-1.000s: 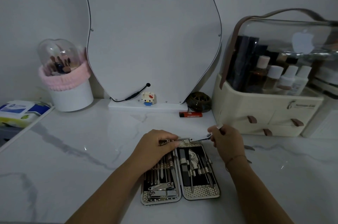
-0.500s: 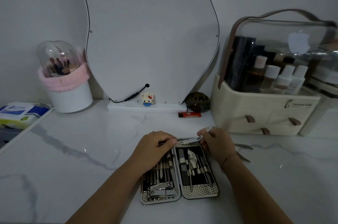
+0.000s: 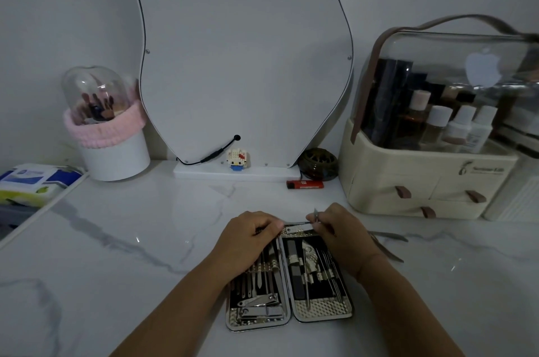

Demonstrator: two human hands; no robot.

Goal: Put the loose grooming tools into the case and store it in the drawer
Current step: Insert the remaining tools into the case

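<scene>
Your right hand (image 3: 341, 235) pinches a thin tool (image 3: 300, 223) over the open case's (image 3: 320, 308) top edge.
Your left hand (image 3: 250, 240) curls on the left half; its grip I cannot tell; loose tools (image 3: 389, 235) lie just right; tilted, the pinched one could miss its loop and slip out.

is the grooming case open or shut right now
open: the case lies flat on the counter, both halves spread apart, tools visible in their slots
</scene>
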